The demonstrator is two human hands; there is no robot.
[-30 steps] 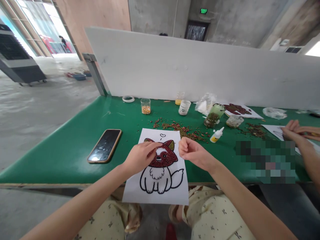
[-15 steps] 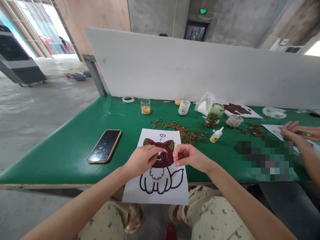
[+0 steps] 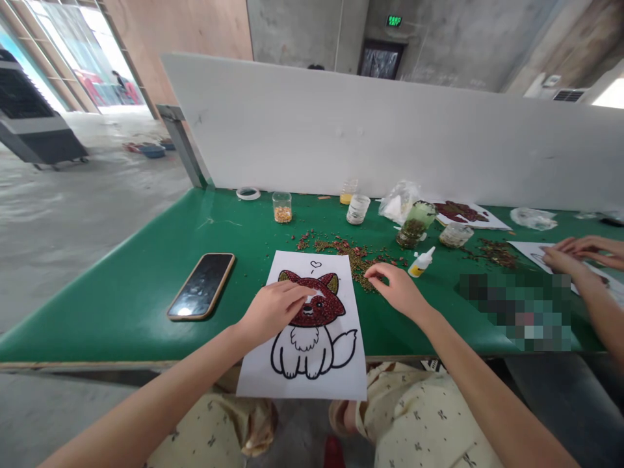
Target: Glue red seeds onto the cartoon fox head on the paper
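A sheet of paper (image 3: 344, 383) with a black-outlined fox drawing lies in front of me, its near end past the table edge. Dark red pieces cover the fox's head (image 3: 319, 315), and greenish ones fill the inner ears; the body is white. My left hand (image 3: 275, 305) rests over the left side of the head, fingers stretched toward the white patch on the face. Right of the paper, my right hand (image 3: 397, 289) reaches to the near edge of a loose pile of green and reddish beans (image 3: 358, 257), thumb and forefinger slightly apart. Nothing shows between them.
A phone (image 3: 202, 286) lies left on the green table (image 3: 127, 292). Behind the pile stand a cup of corn kernels (image 3: 282, 211), a white-coated jar (image 3: 358, 211) and a tilted green jar (image 3: 414, 227). A glue bottle (image 3: 422, 263) is near my right hand. Another person's hands (image 3: 580, 257) work at right.
My right hand has moved right and slightly up, off the drawing to the bean pile, its fingers loosening. My left hand stays over the fox's head.
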